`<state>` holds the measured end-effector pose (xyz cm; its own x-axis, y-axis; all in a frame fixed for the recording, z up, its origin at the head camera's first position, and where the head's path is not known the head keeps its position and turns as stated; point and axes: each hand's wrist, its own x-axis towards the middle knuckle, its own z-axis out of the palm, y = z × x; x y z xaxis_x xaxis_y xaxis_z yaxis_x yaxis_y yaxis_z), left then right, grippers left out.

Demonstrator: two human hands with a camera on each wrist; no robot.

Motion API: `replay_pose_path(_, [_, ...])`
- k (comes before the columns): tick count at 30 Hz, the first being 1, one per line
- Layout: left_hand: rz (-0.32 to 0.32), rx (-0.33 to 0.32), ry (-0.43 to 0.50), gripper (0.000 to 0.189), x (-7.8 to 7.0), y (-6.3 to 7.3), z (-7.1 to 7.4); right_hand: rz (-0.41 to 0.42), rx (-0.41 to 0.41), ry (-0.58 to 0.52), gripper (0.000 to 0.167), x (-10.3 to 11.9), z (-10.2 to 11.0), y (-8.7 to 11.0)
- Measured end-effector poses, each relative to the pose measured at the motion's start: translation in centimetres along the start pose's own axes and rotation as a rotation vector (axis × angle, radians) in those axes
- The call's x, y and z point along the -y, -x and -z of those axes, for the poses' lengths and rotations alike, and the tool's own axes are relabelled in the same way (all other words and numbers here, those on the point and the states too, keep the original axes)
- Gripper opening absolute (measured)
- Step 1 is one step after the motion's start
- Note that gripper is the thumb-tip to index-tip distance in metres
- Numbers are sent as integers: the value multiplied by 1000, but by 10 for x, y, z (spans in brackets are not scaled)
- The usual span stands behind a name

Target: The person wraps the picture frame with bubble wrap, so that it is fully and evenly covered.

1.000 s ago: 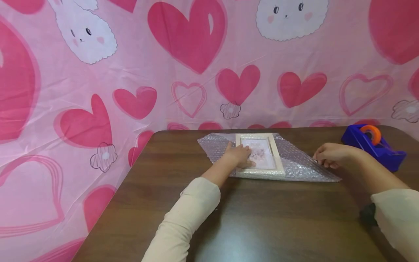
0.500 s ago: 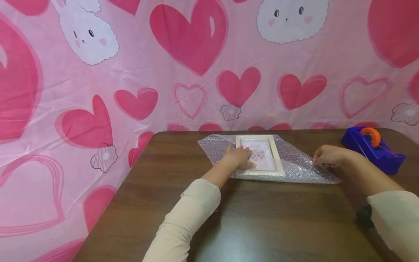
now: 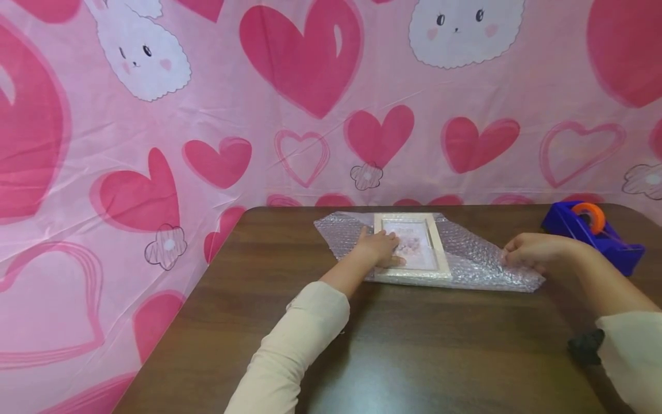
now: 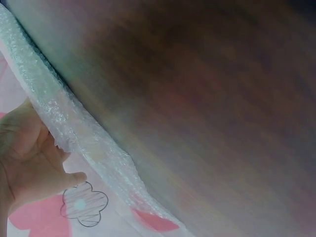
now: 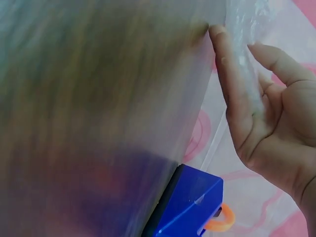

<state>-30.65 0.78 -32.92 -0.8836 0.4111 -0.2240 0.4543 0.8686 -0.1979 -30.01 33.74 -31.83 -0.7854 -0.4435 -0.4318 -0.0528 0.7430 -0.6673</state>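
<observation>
A picture frame with a pale border and a pinkish print lies on a sheet of bubble wrap. My left hand rests on the left part of the frame, fingers spread. In the left wrist view, bubble wrap runs diagonally past the palm and extended thumb. At the sheet's right end, my right hand pinches the wrap near its pointed corner. The right wrist view has wrap passing between the thumb and fingers of that hand.
A blue tape dispenser with an orange roll stands at the back right, behind the right forearm. Brown wooden table extends in front of the wrap. A pink cloth with hearts and bunnies hangs behind the table's far edge.
My right hand has shifted slightly right and toward me along the wrap's edge, and the wrap's right corner has moved a little with it. The left hand stays on the picture frame.
</observation>
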Motion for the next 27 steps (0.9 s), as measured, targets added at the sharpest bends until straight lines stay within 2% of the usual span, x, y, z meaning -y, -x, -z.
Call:
replay_pose_path(6, [3,1,5,66,0,2,0,-4,25,-19,18,-6,-1,8])
replay_pose_path(10, [5,1,9,67,0,1,-1,13,-3,-57,23,-8,-1,13])
replay_pose_path(17, [0,-3,8,66,1,0,-1,91,-73,-23,29,3,1,22])
replay_pose_path(27, [4,-4,22,65,0,0,0,193,-111,-117,31,20,1,23])
